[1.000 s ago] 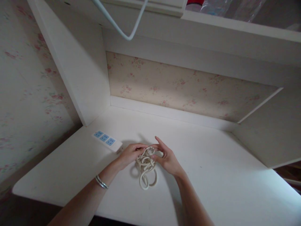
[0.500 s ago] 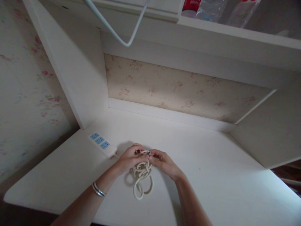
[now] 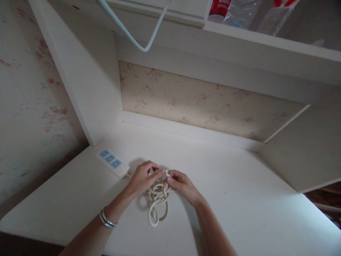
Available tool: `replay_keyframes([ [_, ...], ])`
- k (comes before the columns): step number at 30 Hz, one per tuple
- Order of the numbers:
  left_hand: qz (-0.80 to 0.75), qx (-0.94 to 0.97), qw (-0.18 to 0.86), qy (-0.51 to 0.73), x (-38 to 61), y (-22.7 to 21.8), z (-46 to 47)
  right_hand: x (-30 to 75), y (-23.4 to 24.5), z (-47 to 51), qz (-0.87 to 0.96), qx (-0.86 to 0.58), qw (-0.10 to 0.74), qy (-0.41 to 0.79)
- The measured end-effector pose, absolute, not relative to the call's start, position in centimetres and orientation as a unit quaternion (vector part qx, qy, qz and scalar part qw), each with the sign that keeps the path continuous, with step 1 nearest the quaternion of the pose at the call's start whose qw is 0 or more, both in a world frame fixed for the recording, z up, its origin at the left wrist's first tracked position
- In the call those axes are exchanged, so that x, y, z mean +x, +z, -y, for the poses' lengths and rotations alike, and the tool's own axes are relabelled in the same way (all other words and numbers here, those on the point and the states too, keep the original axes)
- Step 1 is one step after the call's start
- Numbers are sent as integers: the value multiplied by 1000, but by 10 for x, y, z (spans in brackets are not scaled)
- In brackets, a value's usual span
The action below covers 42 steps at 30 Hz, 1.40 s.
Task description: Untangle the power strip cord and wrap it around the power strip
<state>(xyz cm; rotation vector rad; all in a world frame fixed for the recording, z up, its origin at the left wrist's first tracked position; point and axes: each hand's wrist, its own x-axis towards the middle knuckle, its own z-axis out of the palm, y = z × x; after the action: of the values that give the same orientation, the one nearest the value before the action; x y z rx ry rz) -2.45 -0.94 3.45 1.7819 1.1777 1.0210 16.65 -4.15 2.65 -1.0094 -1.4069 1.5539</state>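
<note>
- Cream-white rope (image 3: 157, 199), thick and smooth-looking, round in section, bunched into a loose tangle of overlapping loops.
- It lies on the white desk top (image 3: 239, 199), near the front middle, just right of the power strip; the upper part of the tangle sits between the two hands.
- Two long oval loops trail off the bundle toward the desk's front edge and lie flat on the surface.
- Left hand (image 3: 142, 177): fingers curled and closed on the top left of the bundle, thumb side pressed to the rope.
- Right hand (image 3: 182, 185): fingers bent in, pinching the rope at the top of the tangle, fingertips almost meeting those of the left hand.
- Which strand each hand has can't be told; the knot area is too small and partly covered by fingers.
- Thin silvery bangles (image 3: 106, 218) on the left wrist, metallic, stacked.
- Power strip (image 3: 112, 163): white plastic bar with three blue socket faces, lying slantwise just left of the left hand, close to it but apart.
- Desk is matt white painted board with a rounded front left corner; same white boards make the side panels and the shelf above.
- Back wall (image 3: 207, 103): beige paper with a faint pink flower print.
- Pale hanging cable (image 3: 133, 35) loops down from the top shelf, smooth and thin.
</note>
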Motion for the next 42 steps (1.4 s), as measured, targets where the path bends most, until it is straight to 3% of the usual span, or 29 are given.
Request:
replay_keyframes([
  [3,-451,735,326,386,-23,33,12,167,28,41,548,-391,405,619],
  [10,-427,750,354,360,-30,29,5,167,25,41,546,-376,423,617],
  [26,-439,730,337,401,-22,25,8,165,35,43,683,-471,420,367],
  [42,-415,764,321,374,-27,27,7,152,32,49,677,-506,449,288],
])
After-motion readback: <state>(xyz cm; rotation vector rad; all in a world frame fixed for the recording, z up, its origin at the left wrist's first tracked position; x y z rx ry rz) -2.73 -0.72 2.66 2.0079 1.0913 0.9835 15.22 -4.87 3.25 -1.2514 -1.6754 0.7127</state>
